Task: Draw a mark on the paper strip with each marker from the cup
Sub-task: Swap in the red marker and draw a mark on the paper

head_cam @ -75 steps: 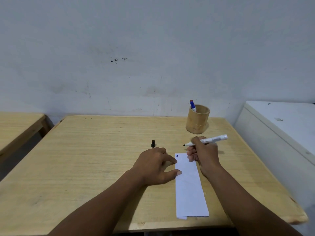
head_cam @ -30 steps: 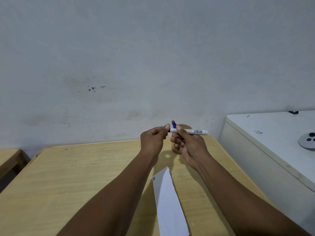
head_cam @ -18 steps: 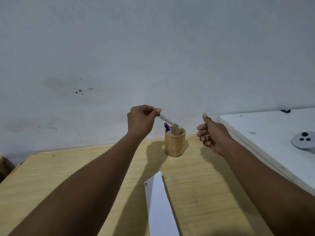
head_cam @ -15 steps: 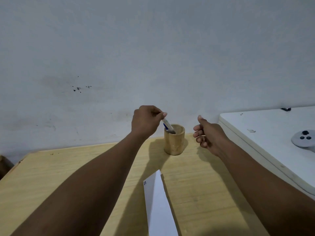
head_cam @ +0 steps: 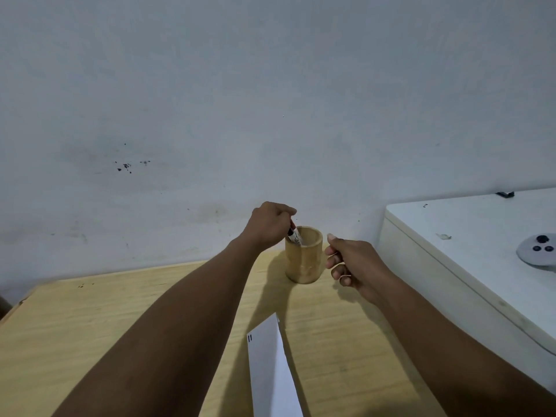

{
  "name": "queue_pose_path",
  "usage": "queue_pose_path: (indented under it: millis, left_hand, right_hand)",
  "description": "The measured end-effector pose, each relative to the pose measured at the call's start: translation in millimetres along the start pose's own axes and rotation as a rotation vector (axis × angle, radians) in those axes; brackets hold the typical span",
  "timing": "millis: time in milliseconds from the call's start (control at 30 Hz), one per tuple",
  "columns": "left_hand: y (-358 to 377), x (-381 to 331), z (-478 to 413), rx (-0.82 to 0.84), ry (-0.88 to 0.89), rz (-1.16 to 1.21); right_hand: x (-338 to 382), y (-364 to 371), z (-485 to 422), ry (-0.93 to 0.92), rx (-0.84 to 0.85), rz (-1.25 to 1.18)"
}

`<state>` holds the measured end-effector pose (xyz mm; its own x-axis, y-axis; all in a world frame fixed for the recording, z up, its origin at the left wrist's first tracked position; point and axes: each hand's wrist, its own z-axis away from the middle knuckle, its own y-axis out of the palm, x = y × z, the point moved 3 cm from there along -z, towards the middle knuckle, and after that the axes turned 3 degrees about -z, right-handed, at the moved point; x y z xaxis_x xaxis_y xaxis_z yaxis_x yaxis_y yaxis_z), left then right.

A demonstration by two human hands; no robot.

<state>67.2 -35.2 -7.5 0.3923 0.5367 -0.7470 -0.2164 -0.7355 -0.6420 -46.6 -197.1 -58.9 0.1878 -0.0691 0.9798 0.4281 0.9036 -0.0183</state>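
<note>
1. The left hand (head_cam: 268, 225) is stretched out over the wooden cup (head_cam: 304, 254), fingers pinched around the upper end of a marker (head_cam: 294, 235).
2. The marker is tilted, its lower part already inside the cup's mouth, its dark cap end up at the fingertips.
3. The cup stands upright near the far edge of the wooden table (head_cam: 90, 320), toward the far right corner; whatever else is inside it cannot be made out.
4. The right hand (head_cam: 354, 265) hovers just to the right of the cup, not touching it, fingers loosely curled, thumb raised, holding nothing.
5. The paper strip (head_cam: 270, 368) lies flat on the table, nearer the person than the cup, between the two forearms, running toward the near edge.
6. Two short dark marks (head_cam: 249, 338) sit side by side at the strip's far left corner.
7. A white cabinet (head_cam: 469, 266) stands beside the table's right edge.
</note>
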Motion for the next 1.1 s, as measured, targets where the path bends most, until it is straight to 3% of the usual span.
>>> queue_pose_path:
  millis: [67,267,400,533,633,733,867,1100]
  left_hand:
    - [0,1,-6,-0.01,-0.028,0.03]
    - [8,0,-26,-0.032,-0.039,-0.18]
    - [9,-13,-28,-0.144,0.003,-0.166]
    - [-17,-35,-13,-0.333,0.078,-0.03]
    - [-46,-48,9,-0.393,0.135,0.146]
    - [-70,-43,36,-0.353,0.117,0.358]
    - [-75,-10,85,-0.228,0.037,0.56]
    - [-60,64,142,-0.187,-0.157,0.726]
  right_hand:
    - [-1,-1,0,0.008,0.004,-0.01]
    - [2,6,3,0.005,0.025,-0.008]
    - [10,8,6,-0.013,0.025,-0.004]
    - [23,13,14,0.0,0.065,-0.08]
    - [32,34,28,0.092,0.186,-0.225]
    - [36,63,42,0.188,0.28,-0.491]
    - [31,94,53,0.201,0.188,-0.752]
    - [2,126,77,0.178,0.204,-0.691]
